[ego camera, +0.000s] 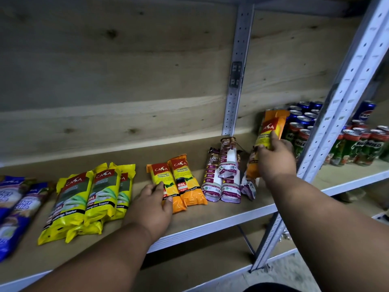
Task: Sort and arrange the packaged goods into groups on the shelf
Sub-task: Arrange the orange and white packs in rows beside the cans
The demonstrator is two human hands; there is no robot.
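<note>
On the wooden shelf (210,216) lie grouped packs. Two orange garbage-bag packs (185,178) sit side by side in the middle. My left hand (154,204) rests on the left one, fingers lying over its lower part. My right hand (275,159) grips a third orange pack (271,127) and holds it upright above the shelf's right end. Three yellow packs (92,197) lie to the left. White-and-purple drawstring-bag packs (225,175) lie between the orange pair and my right hand.
Blue packs (14,203) lie at the far left. Blue soda cans (303,114) and green Milo cans (362,148) stand at the right, behind a perforated metal upright (345,98). Another upright (235,81) runs up the plywood back wall. A lower shelf shows below.
</note>
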